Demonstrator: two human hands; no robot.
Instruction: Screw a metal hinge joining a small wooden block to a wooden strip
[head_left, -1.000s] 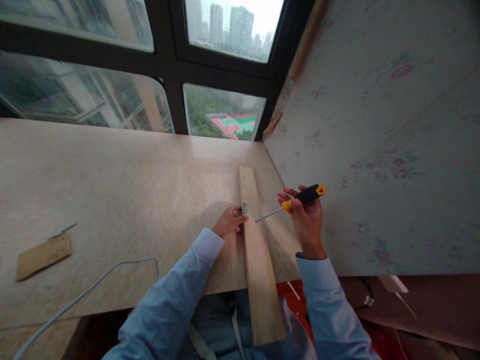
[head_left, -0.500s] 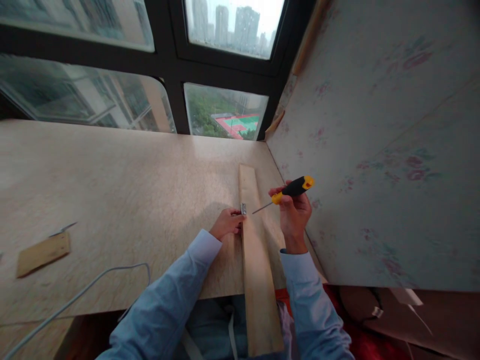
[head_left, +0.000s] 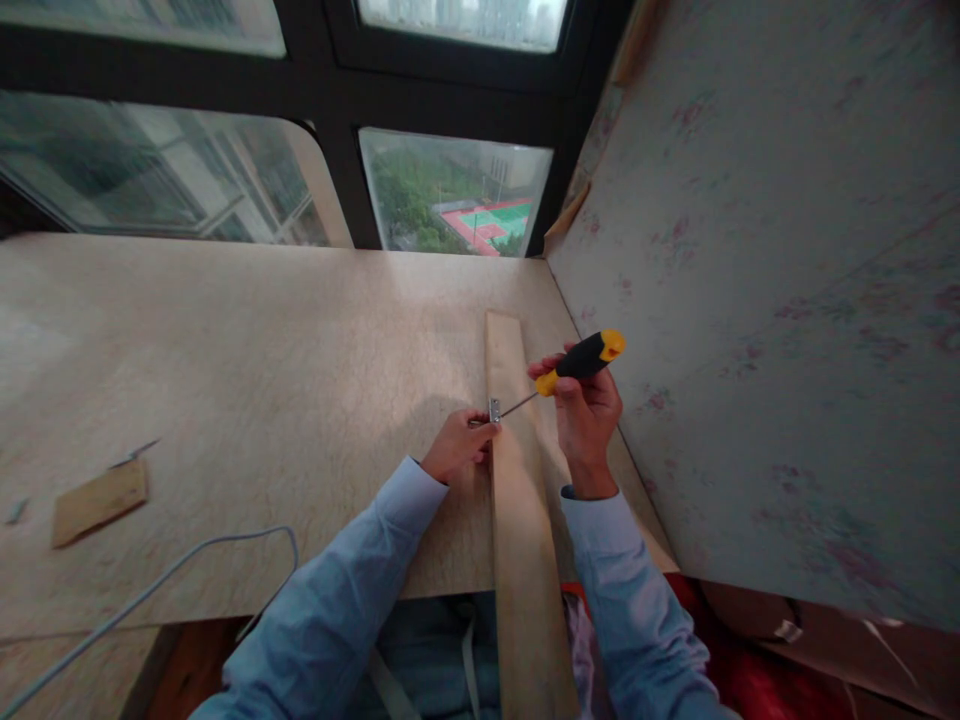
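Note:
A long pale wooden board [head_left: 525, 540] lies lengthwise on the tabletop and juts past its front edge over my lap. At the board's left edge sits a small metal hinge [head_left: 494, 410], pinched there by my left hand [head_left: 461, 440], with the thumb on top. My right hand [head_left: 589, 415] grips a yellow and black screwdriver [head_left: 581, 362] by its handle. The shaft slants down to the left, and its tip is at or very close to the hinge. Whether the tip touches a screw is too small to tell.
A short wooden piece [head_left: 101, 503] lies at left with a thin pointed tool [head_left: 135, 454] beside it. A grey cable [head_left: 187, 555] curves across the front left of the table [head_left: 300, 340]. The papered wall [head_left: 787, 350] rises close to my right hand.
The screwdriver has moved left, bringing its tip from above the board to the hinge. My left hand keeps its hold on the hinge. The view has tilted down slightly.

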